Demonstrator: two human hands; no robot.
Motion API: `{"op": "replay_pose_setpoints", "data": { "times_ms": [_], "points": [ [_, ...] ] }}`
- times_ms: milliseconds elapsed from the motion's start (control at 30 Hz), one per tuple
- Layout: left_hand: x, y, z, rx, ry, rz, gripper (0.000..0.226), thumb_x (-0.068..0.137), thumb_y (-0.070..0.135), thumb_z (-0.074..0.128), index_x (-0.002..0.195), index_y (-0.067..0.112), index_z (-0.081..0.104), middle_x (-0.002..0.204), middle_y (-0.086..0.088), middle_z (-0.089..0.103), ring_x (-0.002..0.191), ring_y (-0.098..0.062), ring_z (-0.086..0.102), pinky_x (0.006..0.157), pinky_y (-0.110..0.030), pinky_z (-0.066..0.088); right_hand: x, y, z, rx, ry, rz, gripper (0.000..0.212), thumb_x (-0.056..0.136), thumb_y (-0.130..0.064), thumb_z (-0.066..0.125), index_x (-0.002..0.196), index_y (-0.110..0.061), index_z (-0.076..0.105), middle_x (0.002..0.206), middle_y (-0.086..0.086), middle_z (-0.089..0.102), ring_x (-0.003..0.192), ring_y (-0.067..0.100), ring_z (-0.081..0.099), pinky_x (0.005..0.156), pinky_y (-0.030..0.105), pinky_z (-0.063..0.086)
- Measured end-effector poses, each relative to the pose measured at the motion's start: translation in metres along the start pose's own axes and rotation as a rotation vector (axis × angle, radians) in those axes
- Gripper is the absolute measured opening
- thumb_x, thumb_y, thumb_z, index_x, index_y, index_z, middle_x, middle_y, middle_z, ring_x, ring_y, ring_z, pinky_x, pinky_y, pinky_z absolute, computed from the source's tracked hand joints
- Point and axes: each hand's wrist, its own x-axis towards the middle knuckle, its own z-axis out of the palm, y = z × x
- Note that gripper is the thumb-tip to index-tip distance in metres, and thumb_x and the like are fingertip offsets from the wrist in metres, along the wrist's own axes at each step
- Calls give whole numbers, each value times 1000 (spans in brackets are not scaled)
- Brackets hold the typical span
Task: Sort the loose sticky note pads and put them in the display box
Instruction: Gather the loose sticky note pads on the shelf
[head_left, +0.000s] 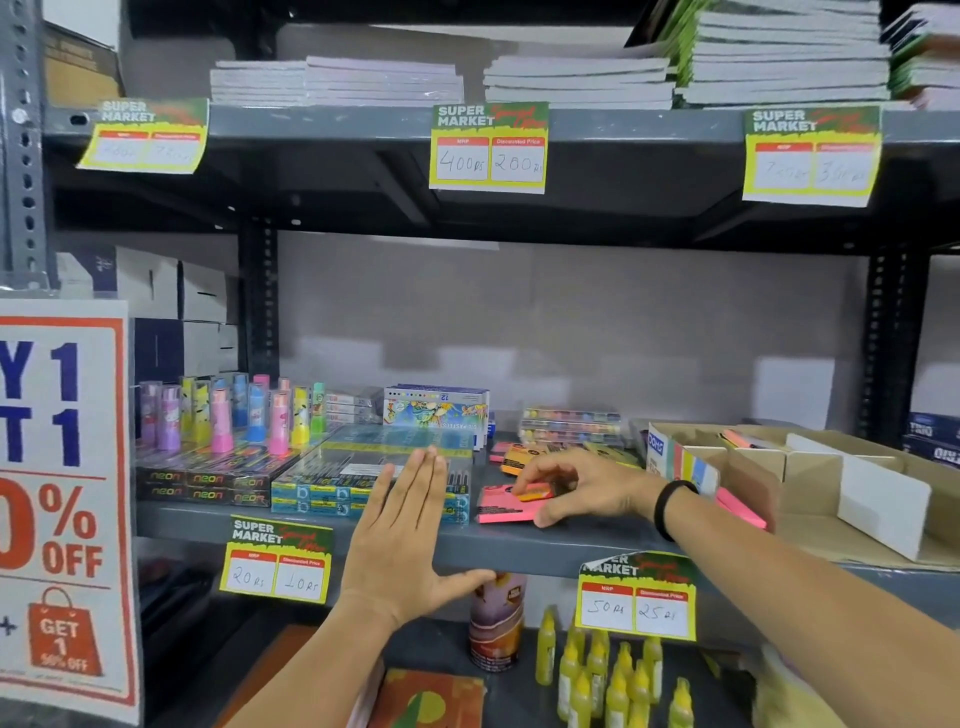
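Observation:
A pink sticky note pad (501, 505) lies near the front edge of the grey middle shelf (519, 545). My right hand (582, 486) rests over it, fingers curled on a small orange-pink pad (535, 491) on top of it. More loose pads, orange (517, 457) and pink (500, 449), lie behind the hand. The cardboard display box (810, 483) with dividers stands at the right, with a few pads inside; one pink pad (740, 506) lies at its front. My left hand (405, 535) is flat and open against the shelf edge, holding nothing.
Blue pen boxes (363, 483) and black neon boxes (208, 483) fill the shelf's left side, with colourful tubes (234, 415) behind. A crayon box (436, 410) stands at the back. Price tags hang on the shelf edges. Yellow bottles (608, 675) stand on the shelf below.

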Motion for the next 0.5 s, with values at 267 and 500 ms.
{"op": "replay_pose_setpoints", "data": {
  "times_ms": [267,500],
  "points": [
    [0,0,0,-1,0,2,113,80,86,31,147,-5,33,156,-20,33,146,-30,25,123,-43,9,0,-3,1,-25,-54,5,38,75,-33,78,112,-27,69,121,-10,62,112,6,53,91,22,37],
    [0,-1,1,-1,11,5,113,80,86,33,147,-4,32,155,-20,34,146,-30,26,122,-44,11,1,-4,-2,-77,-87,20,37,77,-39,75,113,-33,67,124,-9,61,118,13,51,101,35,40]
  ]
}}
